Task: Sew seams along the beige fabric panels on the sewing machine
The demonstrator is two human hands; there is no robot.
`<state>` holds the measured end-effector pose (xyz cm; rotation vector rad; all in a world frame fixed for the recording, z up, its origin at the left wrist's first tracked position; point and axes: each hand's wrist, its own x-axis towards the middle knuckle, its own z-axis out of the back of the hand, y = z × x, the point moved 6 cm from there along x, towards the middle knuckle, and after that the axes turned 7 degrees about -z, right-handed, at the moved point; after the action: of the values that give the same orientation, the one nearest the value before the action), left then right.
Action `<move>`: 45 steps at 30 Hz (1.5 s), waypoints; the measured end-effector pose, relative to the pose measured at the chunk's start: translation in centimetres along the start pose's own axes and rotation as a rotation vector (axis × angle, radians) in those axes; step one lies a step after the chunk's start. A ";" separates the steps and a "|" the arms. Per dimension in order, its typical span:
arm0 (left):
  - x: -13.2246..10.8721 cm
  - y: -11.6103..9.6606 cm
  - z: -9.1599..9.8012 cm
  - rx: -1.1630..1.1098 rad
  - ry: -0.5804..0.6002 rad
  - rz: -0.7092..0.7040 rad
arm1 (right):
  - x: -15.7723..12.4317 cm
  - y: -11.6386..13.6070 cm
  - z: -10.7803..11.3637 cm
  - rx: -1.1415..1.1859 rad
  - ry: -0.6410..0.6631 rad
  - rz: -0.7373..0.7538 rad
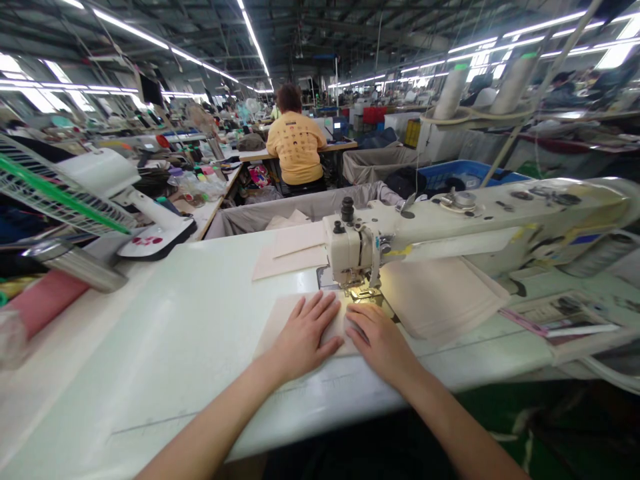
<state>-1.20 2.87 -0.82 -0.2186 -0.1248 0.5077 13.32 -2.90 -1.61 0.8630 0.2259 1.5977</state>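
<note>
A cream fabric piece (pixel 274 323) lies flat on the table, its far right part close to the needle area of the sewing machine (pixel 347 247). My left hand (pixel 311 333) rests on it with the palm down and the fingers stretched out. Just in front of the lit presser foot, my right hand (pixel 380 337) has its fingers curled together at the right side of the same piece. Its fingertips partly cover the edge there. More cream panels (pixel 295 252) lie behind the needle head on the left, and a stack of cream panels (pixel 440 300) sits beneath the machine arm.
A tray of small tools (pixel 565 317) is on the right. Thread cones (pixel 450 93) stand above the machine. On the left are a white fan (pixel 103 170) and a steel flask (pixel 75 263). Beyond a cloth-lined bin (pixel 300 213), a person in a yellow shirt (pixel 296 147) sits facing away.
</note>
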 end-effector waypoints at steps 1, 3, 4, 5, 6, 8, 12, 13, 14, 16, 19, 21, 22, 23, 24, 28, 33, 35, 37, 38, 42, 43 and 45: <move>0.1 0.1 0.0 0.002 0.013 0.004 | 0.0 0.0 0.0 -0.003 0.004 0.000; 0.2 0.0 0.2 0.015 0.032 0.010 | -0.4 0.1 0.3 -0.007 0.014 0.008; 0.1 -0.3 0.3 0.027 0.030 0.010 | -0.8 0.2 0.5 -0.007 0.022 0.015; -0.1 -0.8 0.4 0.038 0.022 0.000 | -1.4 0.2 0.7 -0.007 0.030 0.023; -0.4 -1.5 0.4 0.039 0.016 -0.031 | -2.2 0.3 1.1 -0.007 0.038 0.033; -1.2 -3.5 0.3 0.009 0.024 -0.150 | -3.7 0.4 1.8 -0.010 0.050 0.056; -2.6 -5.9 0.4 -0.063 0.033 -0.298 | -5.4 0.9 2.8 -0.056 0.090 0.132; -2.6 -5.8 0.5 -0.065 0.026 -0.289 | -5.2 1.0 2.8 -0.075 0.103 0.150; -2.5 -5.5 0.6 -0.069 0.020 -0.278 | -4.9 1.0 2.8 -0.095 0.113 0.164; -2.0 -4.6 0.7 -0.084 0.016 -0.267 | -3.8 0.9 2.5 -0.128 0.128 0.178; -0.9 -3.1 0.9 -0.101 -0.006 -0.271 | -1.9 0.5 2.0 -0.142 0.144 0.177; -0.2 -2.2 0.9 -0.099 -0.024 -0.282 | -0.8 0.2 1.8 -0.134 0.143 0.174; 0.1 -1.8 1.0 -0.098 -0.034 -0.289 | -0.4 0.1 1.7 -0.132 0.137 0.177; 0.4 -1.4 1.0 -0.098 -0.042 -0.296 | 0.1 0.0 1.7 -0.132 0.131 0.181; 0.8 -1.0 1.0 -0.099 -0.053 -0.303 | 0.5 -0.1 1.7 -0.137 0.127 0.183; 2.1 0.4 1.4 -0.106 -0.098 -0.336 | 2.0 -0.5 1.5 -0.201 0.127 0.136; 3.4 1.7 2.0 -0.101 -0.115 -0.343 | 2.4 -0.9 1.2 -0.214 0.112 0.086; 3.7 2.0 2.2 -0.090 -0.106 -0.335 | 1.9 -1.1 1.2 -0.179 0.095 0.080; 3.8 2.2 2.2 -0.079 -0.099 -0.328 | 1.2 -1.2 1.2 -0.141 0.075 0.073; 3.8 2.2 2.1 -0.075 -0.096 -0.325 | 0.9 -1.2 1.3 -0.126 0.065 0.069; 3.6 2.4 1.4 -0.059 -0.089 -0.277 | 0.2 -0.8 1.4 -0.113 0.043 0.062; 3.6 2.6 1.1 -0.040 -0.091 -0.231 | 0.2 -0.8 1.4 -0.114 0.040 0.061; 3.6 3.3 0.6 0.020 -0.100 -0.077 | 0.1 -0.6 1.5 -0.112 0.030 0.061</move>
<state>0.27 7.55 -0.76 -0.1682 -0.2252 0.4434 14.73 -3.12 -0.89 0.7659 0.1313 1.6649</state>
